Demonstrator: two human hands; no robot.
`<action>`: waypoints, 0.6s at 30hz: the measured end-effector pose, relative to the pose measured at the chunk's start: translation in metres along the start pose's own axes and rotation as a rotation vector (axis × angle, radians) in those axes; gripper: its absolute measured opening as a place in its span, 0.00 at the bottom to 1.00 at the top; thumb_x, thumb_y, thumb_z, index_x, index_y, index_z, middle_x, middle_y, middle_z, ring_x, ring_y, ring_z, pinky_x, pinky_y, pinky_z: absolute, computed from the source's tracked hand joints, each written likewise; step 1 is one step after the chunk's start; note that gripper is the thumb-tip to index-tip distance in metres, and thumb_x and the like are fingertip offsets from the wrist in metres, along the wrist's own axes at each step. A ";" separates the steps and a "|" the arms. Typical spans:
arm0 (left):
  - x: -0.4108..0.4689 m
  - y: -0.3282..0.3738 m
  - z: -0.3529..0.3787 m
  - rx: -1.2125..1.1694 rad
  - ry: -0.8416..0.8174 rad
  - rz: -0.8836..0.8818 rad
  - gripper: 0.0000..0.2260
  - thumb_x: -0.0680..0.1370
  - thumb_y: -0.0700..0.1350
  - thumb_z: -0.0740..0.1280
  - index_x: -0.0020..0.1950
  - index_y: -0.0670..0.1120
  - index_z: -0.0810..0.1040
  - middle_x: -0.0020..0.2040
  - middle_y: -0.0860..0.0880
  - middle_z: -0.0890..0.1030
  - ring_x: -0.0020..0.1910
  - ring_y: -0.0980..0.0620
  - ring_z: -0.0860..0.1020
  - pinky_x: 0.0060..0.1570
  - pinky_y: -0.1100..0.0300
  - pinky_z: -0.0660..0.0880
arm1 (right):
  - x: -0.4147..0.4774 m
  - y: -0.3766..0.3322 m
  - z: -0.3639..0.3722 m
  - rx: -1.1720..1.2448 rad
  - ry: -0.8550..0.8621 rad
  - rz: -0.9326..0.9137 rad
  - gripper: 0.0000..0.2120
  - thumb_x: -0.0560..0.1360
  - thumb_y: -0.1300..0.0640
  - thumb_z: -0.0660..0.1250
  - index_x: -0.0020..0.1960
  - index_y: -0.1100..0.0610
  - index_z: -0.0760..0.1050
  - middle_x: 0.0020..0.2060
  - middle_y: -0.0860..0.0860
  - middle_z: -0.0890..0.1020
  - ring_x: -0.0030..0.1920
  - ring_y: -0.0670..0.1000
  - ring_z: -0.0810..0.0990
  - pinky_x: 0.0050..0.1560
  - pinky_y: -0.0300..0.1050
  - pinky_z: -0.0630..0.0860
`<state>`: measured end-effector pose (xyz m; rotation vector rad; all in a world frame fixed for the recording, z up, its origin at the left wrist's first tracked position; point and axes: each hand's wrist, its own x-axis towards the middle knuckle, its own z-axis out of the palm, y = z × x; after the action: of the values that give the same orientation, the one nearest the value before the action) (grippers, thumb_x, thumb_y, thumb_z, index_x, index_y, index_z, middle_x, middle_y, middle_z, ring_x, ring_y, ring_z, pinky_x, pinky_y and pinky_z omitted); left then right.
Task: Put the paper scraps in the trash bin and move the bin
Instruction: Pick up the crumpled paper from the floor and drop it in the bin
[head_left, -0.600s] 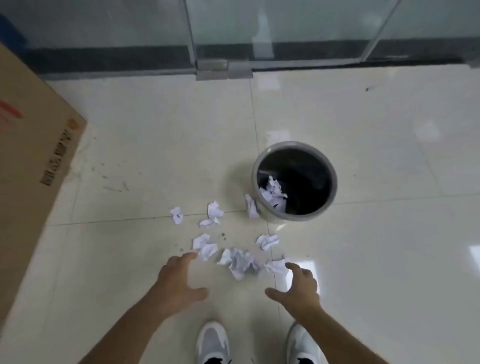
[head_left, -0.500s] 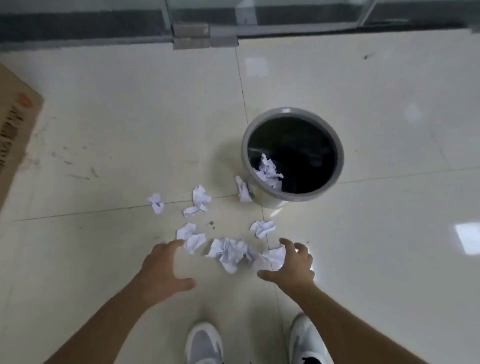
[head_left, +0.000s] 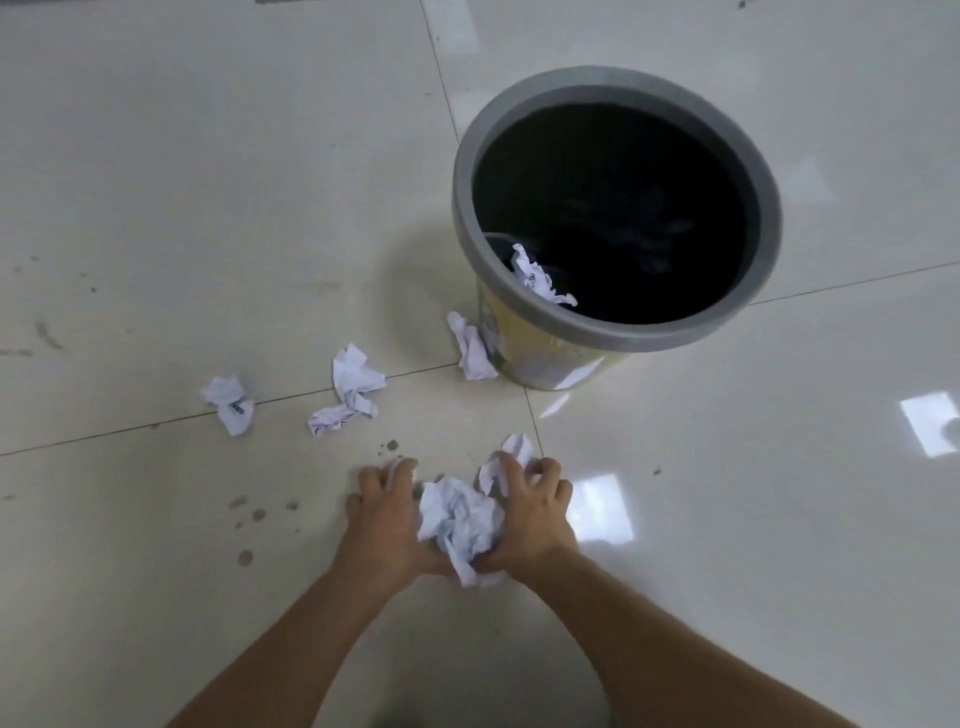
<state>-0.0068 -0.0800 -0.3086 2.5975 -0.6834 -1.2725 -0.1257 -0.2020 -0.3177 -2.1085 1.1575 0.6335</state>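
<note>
A round trash bin (head_left: 769, 208) with a grey rim and pale yellow wall stands on the floor at upper right; one crumpled scrap (head_left: 535, 278) lies inside near its left wall. My left hand (head_left: 387, 519) and my right hand (head_left: 530, 501) press together from both sides on a bunch of crumpled white paper scraps (head_left: 460, 522) on the floor. A scrap (head_left: 517, 449) pokes out above my right fingers. Loose scraps remain on the floor: one against the bin's base (head_left: 472, 348), a pair in the middle (head_left: 350, 387), one further left (head_left: 231, 405).
Glossy cream floor tiles (head_left: 208, 182) with dark spots and scuffs spread all around. Bright window reflections (head_left: 930, 423) show on the tiles to the right.
The view has dropped closer to the floor. Both hands, open and apart before, have come together and closed around the nearest pile of scraps.
</note>
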 end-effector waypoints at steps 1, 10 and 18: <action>-0.001 0.006 0.007 0.001 -0.002 0.052 0.49 0.60 0.58 0.80 0.75 0.51 0.61 0.69 0.44 0.64 0.67 0.41 0.67 0.64 0.49 0.71 | -0.002 -0.004 0.005 0.021 -0.013 -0.012 0.54 0.57 0.48 0.83 0.73 0.43 0.55 0.67 0.55 0.58 0.68 0.58 0.61 0.64 0.52 0.73; -0.007 0.020 0.006 -0.417 0.001 0.096 0.10 0.71 0.43 0.66 0.51 0.50 0.79 0.43 0.46 0.85 0.40 0.47 0.86 0.40 0.45 0.85 | -0.005 -0.030 0.018 0.193 -0.060 -0.114 0.35 0.65 0.61 0.76 0.69 0.61 0.68 0.58 0.58 0.73 0.55 0.59 0.77 0.59 0.50 0.76; -0.030 0.054 -0.155 -0.323 0.244 0.259 0.15 0.69 0.41 0.70 0.55 0.45 0.77 0.42 0.49 0.78 0.46 0.46 0.80 0.51 0.50 0.78 | -0.003 -0.138 -0.096 0.256 0.203 -0.422 0.31 0.65 0.57 0.77 0.66 0.57 0.70 0.58 0.56 0.75 0.53 0.52 0.75 0.52 0.37 0.64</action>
<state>0.0810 -0.1209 -0.1728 2.2643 -0.6773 -0.8871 0.0016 -0.2146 -0.2091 -2.1328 0.8048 0.0737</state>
